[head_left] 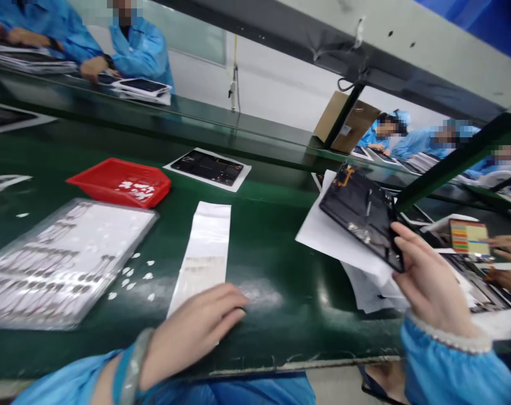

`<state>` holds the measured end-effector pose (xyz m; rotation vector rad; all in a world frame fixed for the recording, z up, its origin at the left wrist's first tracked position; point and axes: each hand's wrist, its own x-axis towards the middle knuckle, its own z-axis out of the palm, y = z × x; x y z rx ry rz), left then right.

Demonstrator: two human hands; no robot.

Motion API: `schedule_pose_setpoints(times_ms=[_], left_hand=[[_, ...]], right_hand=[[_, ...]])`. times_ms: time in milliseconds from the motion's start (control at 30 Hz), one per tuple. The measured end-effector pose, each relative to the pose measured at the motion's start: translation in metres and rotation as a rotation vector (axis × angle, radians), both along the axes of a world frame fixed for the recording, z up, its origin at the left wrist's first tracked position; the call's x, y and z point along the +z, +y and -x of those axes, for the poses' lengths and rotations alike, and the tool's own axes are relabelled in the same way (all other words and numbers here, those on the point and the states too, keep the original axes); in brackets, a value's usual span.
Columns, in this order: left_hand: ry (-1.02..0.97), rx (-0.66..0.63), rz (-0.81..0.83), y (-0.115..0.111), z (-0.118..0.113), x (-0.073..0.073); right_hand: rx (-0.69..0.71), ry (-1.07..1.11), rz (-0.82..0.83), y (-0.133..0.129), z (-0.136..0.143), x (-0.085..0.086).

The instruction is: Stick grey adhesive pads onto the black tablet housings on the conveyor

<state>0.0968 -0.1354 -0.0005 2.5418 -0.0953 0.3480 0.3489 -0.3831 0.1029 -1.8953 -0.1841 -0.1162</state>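
My right hand (pixel 433 281) grips the lower right edge of a black tablet housing (pixel 361 216), thumb and fingers on either side of it. The housing is tilted up above white sheets (pixel 323 230), and an orange flex cable shows near its top. On the green bench my left hand (pixel 200 326) lies flat with its fingers stretched out, holding nothing. It touches or covers the lower end of a white paper strip (pixel 211 230). Small white pieces (pixel 148 275) are scattered to the left. Beside them is a clear plastic tray (pixel 124 216) with rows of small wired parts.
A red bin (pixel 99 180) holds white scraps. Another tablet housing (pixel 209 167) lies on white paper farther back. A green post (pixel 458 163) slants up at right under an overhead beam (pixel 281 39). A co-worker's hands (pixel 509 281) are at far right; other people sit across the bench.
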Motion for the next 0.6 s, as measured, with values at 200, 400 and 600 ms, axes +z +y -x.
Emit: schedule_pose_setpoints(times_ms=[200,400,600], left_hand=[[0.077,-0.033,-0.060,-0.012,-0.001,-0.003],[0.061,0.422,-0.139,0.058,0.018,-0.001],[0.116,0.259,-0.219,0.079,-0.017,-0.011]], right_hand=[[0.141,0.381,-0.231,0.043,0.080,-0.103],[0.374,0.427,0.322,-0.004,0.076,-0.141],[0.632,-0.003,0.789,0.018,0.056,-0.091]])
